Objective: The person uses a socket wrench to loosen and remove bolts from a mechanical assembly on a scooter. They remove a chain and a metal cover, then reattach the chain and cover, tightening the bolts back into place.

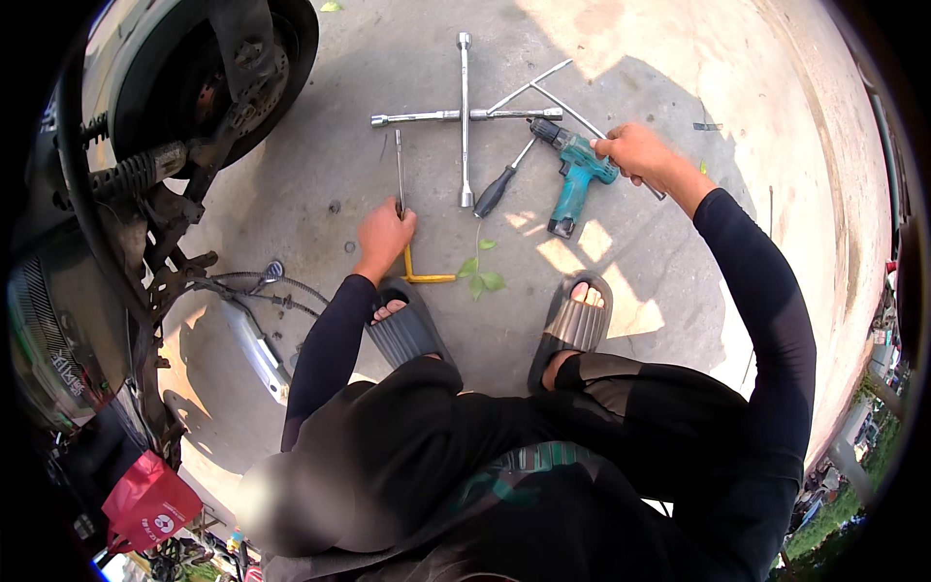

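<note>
My left hand [386,235] is closed around an L-shaped wrench with a silver shaft [399,160] and a yellow bent end [432,278], just above the ground by my left foot. On the right, my right hand [640,155] is closed with its fingers on the shaft of a silver T-handle wrench [562,101], which continues out below the palm. Right beside that hand a teal cordless drill [574,189] lies on its side. A dark-handled screwdriver [496,191] lies against the drill's chuck end. Left of it is a chrome four-way lug wrench [465,145].
A vehicle wheel [286,97] with a spring and frame parts stands at the left. Below it lie black cables [305,291] and a silver curved part [254,349]. A leafy sprig [480,276] lies between my sandalled feet. A red bag [150,500] hangs lower left.
</note>
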